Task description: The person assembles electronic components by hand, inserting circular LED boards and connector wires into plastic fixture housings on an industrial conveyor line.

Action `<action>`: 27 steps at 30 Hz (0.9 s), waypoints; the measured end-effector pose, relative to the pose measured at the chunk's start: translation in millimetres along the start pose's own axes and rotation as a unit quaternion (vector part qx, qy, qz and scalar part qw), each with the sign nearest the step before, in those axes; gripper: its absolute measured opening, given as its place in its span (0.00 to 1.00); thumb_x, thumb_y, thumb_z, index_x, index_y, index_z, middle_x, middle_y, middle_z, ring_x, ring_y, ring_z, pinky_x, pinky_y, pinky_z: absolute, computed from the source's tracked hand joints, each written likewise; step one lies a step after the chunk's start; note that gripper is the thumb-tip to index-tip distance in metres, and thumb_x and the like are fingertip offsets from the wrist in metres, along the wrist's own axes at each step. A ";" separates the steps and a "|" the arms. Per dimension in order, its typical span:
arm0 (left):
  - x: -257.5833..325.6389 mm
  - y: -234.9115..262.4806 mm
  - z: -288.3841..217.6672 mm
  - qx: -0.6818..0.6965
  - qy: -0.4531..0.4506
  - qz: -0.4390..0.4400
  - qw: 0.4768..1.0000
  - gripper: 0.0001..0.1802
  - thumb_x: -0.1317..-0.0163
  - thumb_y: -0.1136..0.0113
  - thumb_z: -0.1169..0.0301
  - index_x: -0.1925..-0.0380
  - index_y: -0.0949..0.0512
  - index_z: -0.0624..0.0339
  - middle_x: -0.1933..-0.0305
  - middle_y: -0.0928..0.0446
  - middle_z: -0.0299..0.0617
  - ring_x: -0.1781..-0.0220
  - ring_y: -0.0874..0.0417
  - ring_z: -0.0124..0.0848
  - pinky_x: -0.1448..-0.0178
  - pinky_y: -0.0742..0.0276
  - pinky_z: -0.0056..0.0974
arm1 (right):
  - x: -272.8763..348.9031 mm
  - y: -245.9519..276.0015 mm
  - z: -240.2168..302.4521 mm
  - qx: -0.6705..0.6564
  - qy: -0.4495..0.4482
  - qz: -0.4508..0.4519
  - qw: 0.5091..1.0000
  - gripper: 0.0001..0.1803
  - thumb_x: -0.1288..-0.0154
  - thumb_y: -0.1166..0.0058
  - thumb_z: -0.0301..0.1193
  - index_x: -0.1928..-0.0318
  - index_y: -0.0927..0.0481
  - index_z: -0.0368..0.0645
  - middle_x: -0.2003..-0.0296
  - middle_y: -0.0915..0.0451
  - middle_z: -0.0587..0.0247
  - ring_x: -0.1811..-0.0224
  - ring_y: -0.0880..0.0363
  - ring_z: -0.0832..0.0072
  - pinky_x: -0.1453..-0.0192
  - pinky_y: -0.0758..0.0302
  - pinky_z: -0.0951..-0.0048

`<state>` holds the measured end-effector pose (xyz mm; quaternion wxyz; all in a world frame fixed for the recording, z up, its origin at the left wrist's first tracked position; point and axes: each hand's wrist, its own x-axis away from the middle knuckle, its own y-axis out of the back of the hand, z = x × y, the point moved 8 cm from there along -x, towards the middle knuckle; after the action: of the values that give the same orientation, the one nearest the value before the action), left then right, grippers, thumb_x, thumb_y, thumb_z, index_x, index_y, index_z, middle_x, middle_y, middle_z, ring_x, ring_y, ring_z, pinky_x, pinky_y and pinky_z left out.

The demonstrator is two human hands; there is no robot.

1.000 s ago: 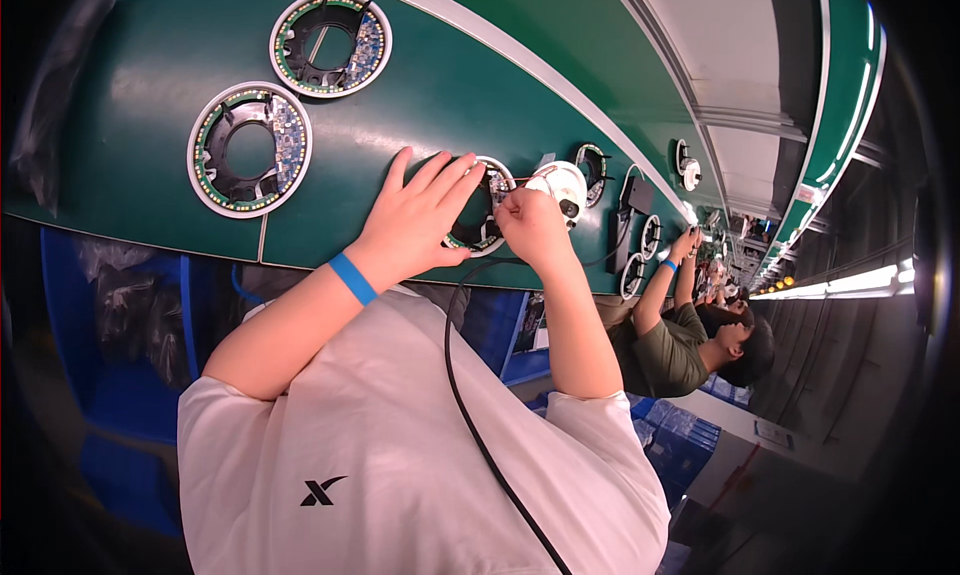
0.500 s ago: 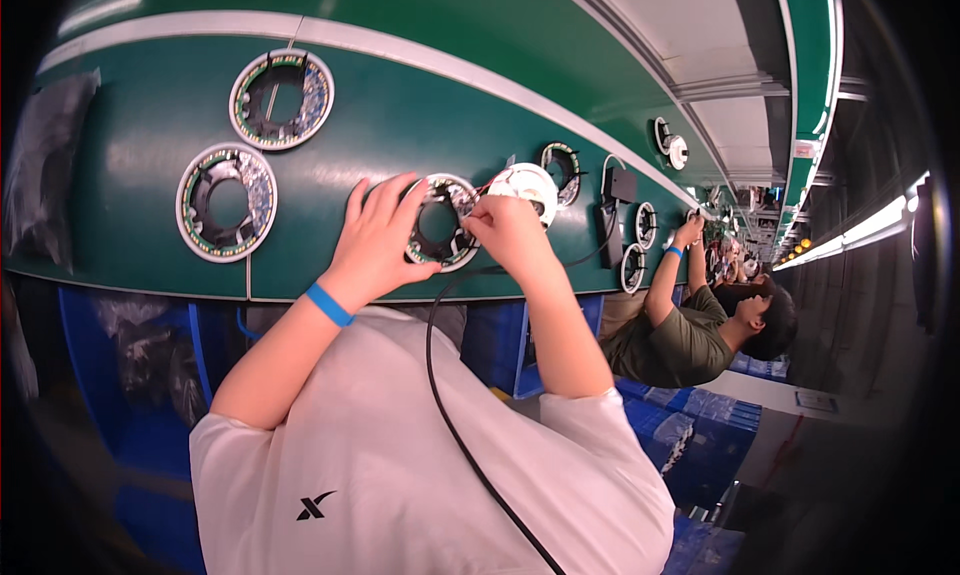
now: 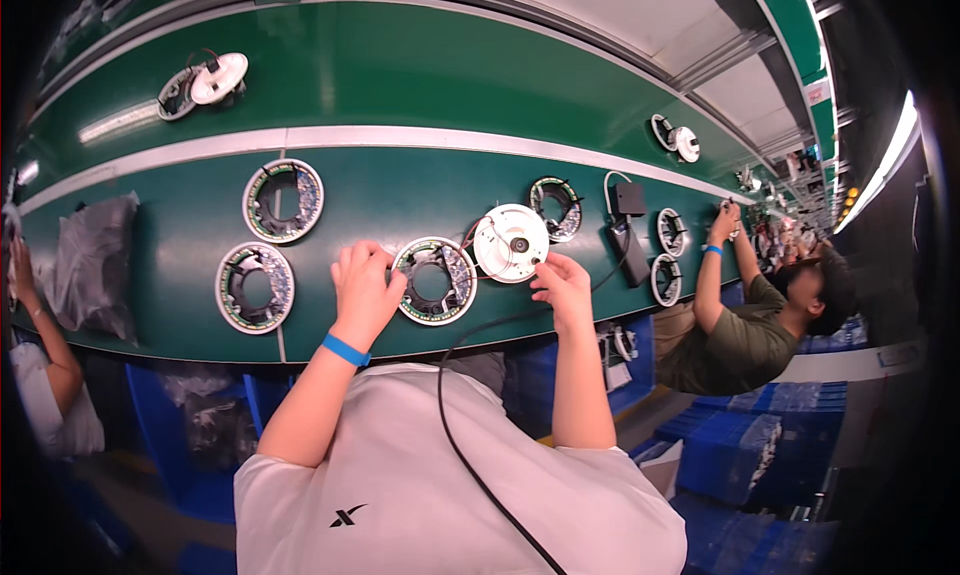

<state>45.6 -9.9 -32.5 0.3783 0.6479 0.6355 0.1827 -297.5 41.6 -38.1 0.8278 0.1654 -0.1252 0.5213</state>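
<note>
A ring-shaped lamp base [image 3: 435, 281] with a circuit board around its rim lies on the green conveyor belt [image 3: 400, 95]. My left hand [image 3: 364, 289], with a blue wristband, grips the ring's left edge. A white round cover [image 3: 510, 242] lies against the ring's upper right, joined to it by thin wires. My right hand [image 3: 563, 286] pinches the cover's lower right edge. A black cable [image 3: 455, 395] runs from my chest up toward that hand.
Two more ring bases [image 3: 283, 200] [image 3: 255, 287] lie to the left, and others [image 3: 556, 207] [image 3: 667, 278] to the right beside a black adapter [image 3: 629, 227]. A grey bag [image 3: 95, 265] sits far left. A co-worker in green [image 3: 748, 335] reaches onto the belt at right. Blue crates [image 3: 740, 455] stand below.
My hands have spread apart. The white cover has moved off to the ring's right side, and my right hand has followed it. My left hand has slid to the ring's left edge.
</note>
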 end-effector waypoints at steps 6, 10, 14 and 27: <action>-41.8 -8.2 31.7 0.143 0.133 -0.006 0.981 0.09 0.34 0.39 0.65 0.62 0.20 0.58 0.68 0.14 0.55 0.63 0.13 0.55 0.56 0.21 0.57 | -5.3 -18.0 -16.3 -0.036 -0.046 0.071 0.996 0.21 0.31 0.37 0.25 0.41 0.23 0.31 0.59 0.14 0.57 0.67 0.14 0.74 0.68 0.15 0.74; -58.8 -18.2 48.2 0.324 0.196 -0.040 0.924 0.10 0.28 0.39 0.68 0.56 0.23 0.64 0.67 0.15 0.47 0.67 0.12 0.36 0.63 0.18 0.39 | -15.4 -40.0 -18.0 -0.066 -0.032 0.079 0.994 0.20 0.30 0.38 0.24 0.42 0.24 0.28 0.62 0.14 0.56 0.68 0.15 0.74 0.68 0.16 0.74; -60.8 -29.4 57.5 0.537 0.292 -0.078 0.787 0.14 0.24 0.42 0.70 0.45 0.31 0.64 0.58 0.18 0.45 0.64 0.13 0.31 0.64 0.15 0.36 | -35.8 -68.4 -14.2 -0.133 0.002 0.083 0.988 0.17 0.30 0.39 0.23 0.45 0.24 0.28 0.63 0.15 0.57 0.68 0.15 0.75 0.68 0.16 0.74; -124.4 -55.4 77.7 0.732 0.226 -0.158 0.623 0.29 0.35 0.56 0.85 0.32 0.38 0.67 0.31 0.30 0.51 0.29 0.23 0.48 0.25 0.28 0.52 | -140.1 -153.8 31.5 -0.195 0.163 0.014 0.967 0.20 0.27 0.44 0.21 0.39 0.29 0.26 0.53 0.16 0.51 0.62 0.13 0.75 0.67 0.14 0.78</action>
<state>47.8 -154.8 -92.4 -0.3532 0.5387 0.7177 -0.2647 -219.0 -148.1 -84.6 0.8459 -0.0881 -0.0895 0.5184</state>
